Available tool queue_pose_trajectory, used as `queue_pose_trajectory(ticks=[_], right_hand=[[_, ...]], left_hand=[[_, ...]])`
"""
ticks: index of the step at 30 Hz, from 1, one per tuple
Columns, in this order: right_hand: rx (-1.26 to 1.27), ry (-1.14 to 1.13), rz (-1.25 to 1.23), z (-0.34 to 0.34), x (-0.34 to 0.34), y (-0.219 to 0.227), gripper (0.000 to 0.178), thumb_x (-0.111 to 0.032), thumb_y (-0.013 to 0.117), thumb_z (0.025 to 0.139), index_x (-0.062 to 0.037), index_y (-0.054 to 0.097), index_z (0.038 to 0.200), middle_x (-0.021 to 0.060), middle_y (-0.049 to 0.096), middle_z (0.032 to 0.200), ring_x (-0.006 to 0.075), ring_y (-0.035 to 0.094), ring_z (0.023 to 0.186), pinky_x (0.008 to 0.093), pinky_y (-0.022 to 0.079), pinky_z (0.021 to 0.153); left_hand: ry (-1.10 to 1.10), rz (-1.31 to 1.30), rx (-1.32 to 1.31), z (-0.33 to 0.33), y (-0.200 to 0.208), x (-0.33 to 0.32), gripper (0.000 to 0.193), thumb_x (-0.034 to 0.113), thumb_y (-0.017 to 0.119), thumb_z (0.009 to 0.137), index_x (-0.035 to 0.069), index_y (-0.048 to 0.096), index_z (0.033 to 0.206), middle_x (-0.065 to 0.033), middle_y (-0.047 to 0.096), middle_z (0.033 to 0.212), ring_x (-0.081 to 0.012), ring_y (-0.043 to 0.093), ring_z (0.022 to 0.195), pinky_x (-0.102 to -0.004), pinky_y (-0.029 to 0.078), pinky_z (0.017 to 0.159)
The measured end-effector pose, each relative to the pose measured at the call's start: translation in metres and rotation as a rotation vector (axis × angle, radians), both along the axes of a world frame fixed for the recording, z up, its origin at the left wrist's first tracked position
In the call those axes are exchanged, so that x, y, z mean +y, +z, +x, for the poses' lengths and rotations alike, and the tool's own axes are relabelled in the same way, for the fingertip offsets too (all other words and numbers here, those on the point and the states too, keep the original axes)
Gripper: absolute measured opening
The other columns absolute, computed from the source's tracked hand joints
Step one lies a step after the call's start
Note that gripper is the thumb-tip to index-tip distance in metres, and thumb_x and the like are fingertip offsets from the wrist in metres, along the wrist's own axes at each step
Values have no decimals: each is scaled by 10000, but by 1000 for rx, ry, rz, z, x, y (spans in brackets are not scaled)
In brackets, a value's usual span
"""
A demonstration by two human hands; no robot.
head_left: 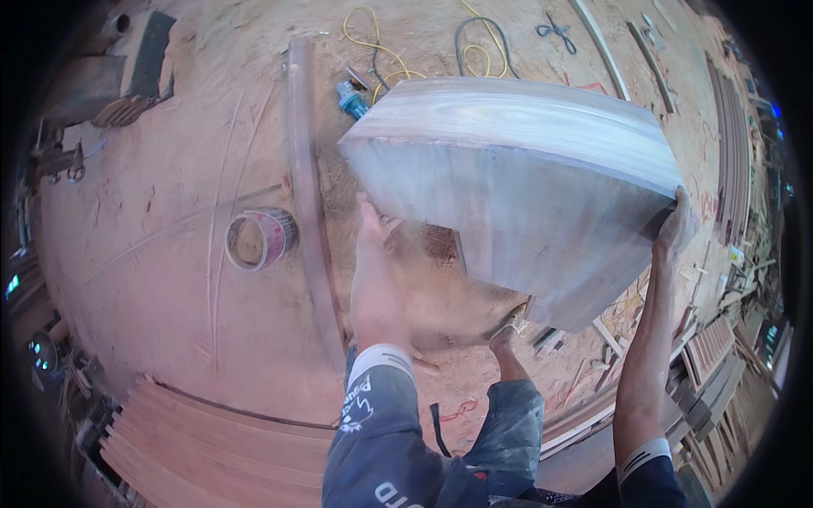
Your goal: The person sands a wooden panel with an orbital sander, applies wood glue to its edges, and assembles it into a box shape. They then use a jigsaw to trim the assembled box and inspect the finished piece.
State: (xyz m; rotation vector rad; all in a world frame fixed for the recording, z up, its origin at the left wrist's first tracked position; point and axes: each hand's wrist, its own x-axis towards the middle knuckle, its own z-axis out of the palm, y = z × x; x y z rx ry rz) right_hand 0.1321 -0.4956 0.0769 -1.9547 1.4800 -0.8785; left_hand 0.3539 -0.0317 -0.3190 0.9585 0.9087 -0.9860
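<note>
A large, box-like wooden furniture piece (pixel 517 195) with a pale grained top face hangs tilted in front of me, between my two arms. My left hand (pixel 373 218) is closed at its lower left edge, fingers curled underneath. At its far right corner, my right hand (pixel 675 222) grips the edge, with the fingers partly hidden behind the wood. A notch shows in the underside, between the left part and a deeper panel (pixel 550 271). Beneath it, my foot and leg (pixel 510 360) are partly covered by the piece.
A long wooden beam (pixel 306 169) lies on the dusty floor to the left, beside a round tub (pixel 261 240). A blue power tool (pixel 351 100) and yellow cords (pixel 381 46) lie beyond. Stacked boards (pixel 220 449) fill the near left; scrap wood (pixel 711 364) clutters the right.
</note>
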Motion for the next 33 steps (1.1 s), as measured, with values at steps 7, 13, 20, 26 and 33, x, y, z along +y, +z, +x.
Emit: queue_pose_trajectory(ticks=[7,13,20,26,33], right_hand=[[102,146,-55,-10,27,14,459,-353,682,1039,75,754,893,-10,653,819,115,543,794,315,429,754],[-22,247,13,-26,85,14,392,-272,666,1044,-2,632,761,-68,532,733,63,450,732,281,350,671],[-86,266,75,-28,105,8,325,-250,637,1038,46,720,933,-43,612,831,75,497,803,273,376,725],[16,217,12,-60,132,12,450,-300,559,1044,103,746,1120,90,719,988,161,609,919,329,467,862],[-55,242,9,-107,170,6,489,-358,521,1070,73,722,1185,118,706,1105,197,625,1068,356,456,993]], left_hand=[[32,140,-54,-60,45,36,823,518,537,989,4,379,1611,-225,548,1498,-408,553,1360,-594,459,1188],[147,83,-69,-115,29,83,854,618,476,1023,60,349,1656,-237,457,1602,-437,485,1452,-592,473,1167],[106,-2,174,-116,3,138,843,707,386,1070,110,364,1666,-223,461,1619,-416,503,1472,-599,537,1098],[-314,-203,-26,-68,-42,140,804,715,450,1071,159,430,1651,-118,543,1624,-336,557,1452,-593,539,1091],[-250,-220,-174,-50,-108,151,653,574,430,1133,113,533,1584,-93,637,1535,-299,626,1365,-531,564,1036]])
